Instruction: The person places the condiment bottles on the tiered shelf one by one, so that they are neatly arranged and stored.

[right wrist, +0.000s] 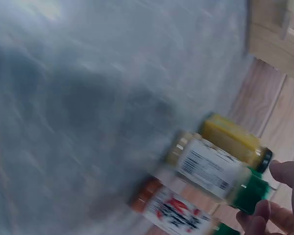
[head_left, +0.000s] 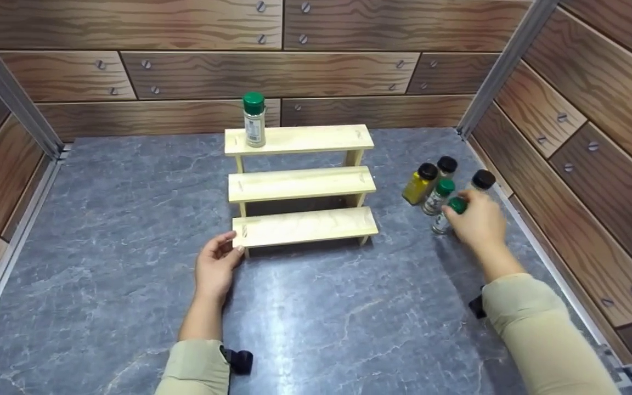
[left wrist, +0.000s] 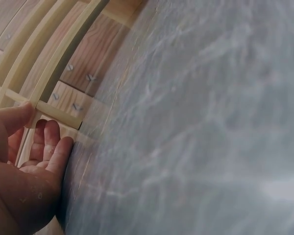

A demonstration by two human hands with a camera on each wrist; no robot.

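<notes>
A three-tier wooden shelf [head_left: 303, 185] stands on the grey marbled surface. My left hand [head_left: 218, 269] holds the left end of its lowest step, the thumb [left wrist: 20, 117] against the front corner and other fingers loosely bent below. One green-capped spice bottle [head_left: 254, 129] stands upright at the left of the top step. To the right of the shelf, my right hand [head_left: 480, 222] pinches the green cap of another spice bottle [right wrist: 210, 166], which has a white barcode label. Beside it are a second green-capped bottle [head_left: 436, 198] and a yellow bottle with a black cap [head_left: 417, 189].
Two more black-capped bottles, one behind the group [head_left: 447, 164] and one at the right [head_left: 483, 180], partly hidden by my hand, stand nearby. Wood-patterned walls [head_left: 272, 77] enclose the back and sides, with metal rails [head_left: 546, 247] along the side edges.
</notes>
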